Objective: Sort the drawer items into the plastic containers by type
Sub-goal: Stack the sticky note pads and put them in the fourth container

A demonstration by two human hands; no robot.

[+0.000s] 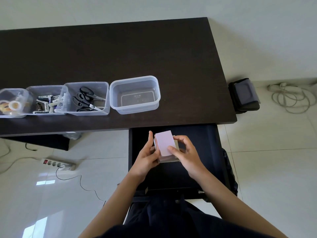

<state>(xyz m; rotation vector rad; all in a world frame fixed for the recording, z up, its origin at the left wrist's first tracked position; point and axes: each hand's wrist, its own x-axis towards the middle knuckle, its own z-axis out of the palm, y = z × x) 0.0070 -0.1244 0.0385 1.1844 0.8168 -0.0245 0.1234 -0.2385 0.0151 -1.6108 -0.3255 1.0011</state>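
Over the open dark drawer (202,152) both my hands hold a stack of pale pads, a pink sticky-note pad (165,142) on top. My left hand (147,157) grips its left side with fingers up along the edge. My right hand (186,152) pinches its right side, thumb on the pink top. On the dark desk (154,54) stand a row of clear plastic containers: an empty one (135,95), one with scissors (85,98), one with batteries (46,101), one with tape rolls (12,103).
A black pouch (244,95) and a coiled cable (289,98) lie on the tiled floor right of the desk. A white power strip (59,164) with cords lies on the floor to the left. The drawer's front edge is near my body.
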